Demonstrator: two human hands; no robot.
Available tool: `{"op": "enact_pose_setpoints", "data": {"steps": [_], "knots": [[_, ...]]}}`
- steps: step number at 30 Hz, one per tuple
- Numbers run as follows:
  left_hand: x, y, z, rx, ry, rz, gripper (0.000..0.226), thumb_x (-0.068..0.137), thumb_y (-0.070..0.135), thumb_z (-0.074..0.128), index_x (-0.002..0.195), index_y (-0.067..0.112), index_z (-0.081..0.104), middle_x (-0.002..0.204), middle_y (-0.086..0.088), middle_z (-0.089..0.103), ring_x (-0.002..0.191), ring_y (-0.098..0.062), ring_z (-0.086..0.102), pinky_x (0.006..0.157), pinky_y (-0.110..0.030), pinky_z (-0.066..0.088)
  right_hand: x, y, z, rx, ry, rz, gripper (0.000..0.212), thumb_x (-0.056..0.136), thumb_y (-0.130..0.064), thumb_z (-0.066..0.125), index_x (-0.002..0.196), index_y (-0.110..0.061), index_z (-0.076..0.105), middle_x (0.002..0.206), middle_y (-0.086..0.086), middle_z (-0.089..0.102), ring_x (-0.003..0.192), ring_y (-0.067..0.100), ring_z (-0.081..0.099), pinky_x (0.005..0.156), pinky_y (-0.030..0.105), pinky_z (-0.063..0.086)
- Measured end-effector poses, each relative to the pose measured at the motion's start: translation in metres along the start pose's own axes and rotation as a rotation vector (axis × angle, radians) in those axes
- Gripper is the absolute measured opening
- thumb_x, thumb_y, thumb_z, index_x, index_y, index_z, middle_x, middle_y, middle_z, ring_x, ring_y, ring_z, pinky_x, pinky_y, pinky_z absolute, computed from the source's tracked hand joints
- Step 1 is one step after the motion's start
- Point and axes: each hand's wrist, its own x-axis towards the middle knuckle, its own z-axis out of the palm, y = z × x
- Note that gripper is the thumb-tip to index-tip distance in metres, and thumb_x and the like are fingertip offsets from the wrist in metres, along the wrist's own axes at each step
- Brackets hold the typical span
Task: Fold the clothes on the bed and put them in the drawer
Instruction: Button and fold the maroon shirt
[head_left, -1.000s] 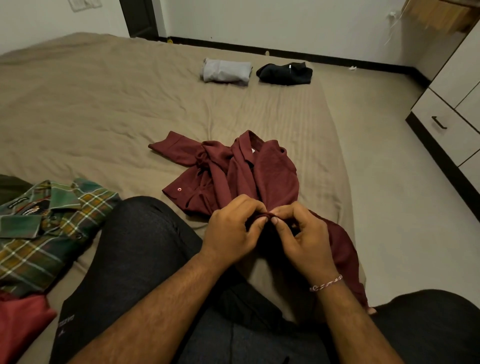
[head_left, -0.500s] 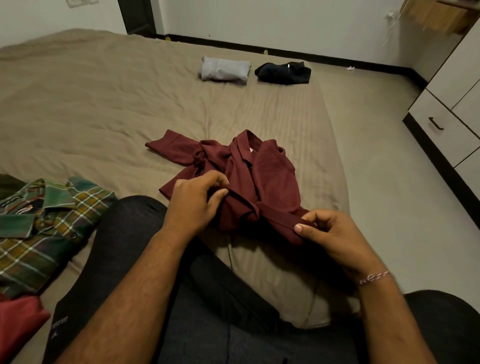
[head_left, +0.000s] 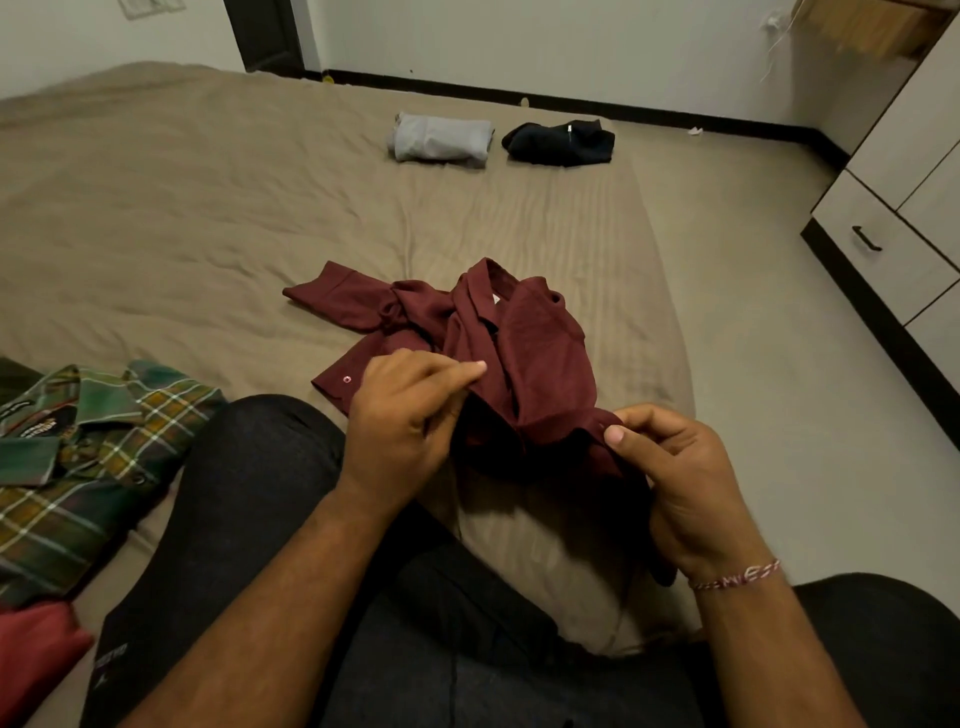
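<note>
A crumpled maroon shirt (head_left: 535, 353) lies on the tan bed (head_left: 208, 218) in front of my knees. My left hand (head_left: 405, 415) pinches its near hem at the left. My right hand (head_left: 675, 473) grips the same hem further right, so the edge is lifted off the bed between them. One sleeve trails out to the far left. A white drawer (head_left: 883, 249) with a dark handle stands shut at the right wall.
A folded grey garment (head_left: 441, 140) and a folded black one (head_left: 561, 143) lie side by side at the bed's far edge. A green plaid shirt (head_left: 88, 457) and a red cloth (head_left: 36, 654) sit at my left. Bare floor separates the bed and the drawers.
My hands began together at the middle of the hem, then slid apart along it. The left hand went left and the right hand went right, spreading the maroon edge.
</note>
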Motion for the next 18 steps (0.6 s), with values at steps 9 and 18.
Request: {"op": "enact_pose_setpoints", "data": {"steps": [9, 18], "knots": [[-0.008, 0.032, 0.009, -0.118, -0.03, 0.126, 0.015, 0.096, 0.006, 0.071, 0.108, 0.004, 0.08, 0.099, -0.002, 0.077, 0.085, -0.02, 0.069, 0.076, -0.044, 0.049, -0.01, 0.008, 0.027, -0.096, 0.046, -0.166, 0.018, 0.075, -0.017, 0.078, 0.089, -0.006, 0.076, 0.085, 0.006, 0.076, 0.081, 0.019, 0.071, 0.078, 0.028, 0.061], [-0.007, 0.041, 0.007, -0.16, -0.042, 0.128, 0.007, 0.095, 0.009, 0.075, 0.096, 0.005, 0.08, 0.095, 0.0, 0.077, 0.081, -0.018, 0.069, 0.073, -0.041, 0.049, -0.012, 0.019, 0.036, -0.315, 0.137, -0.248, 0.014, 0.08, -0.014, 0.083, 0.092, -0.01, 0.077, 0.089, 0.004, 0.077, 0.088, 0.025, 0.073, 0.086, 0.045, 0.062]]}}
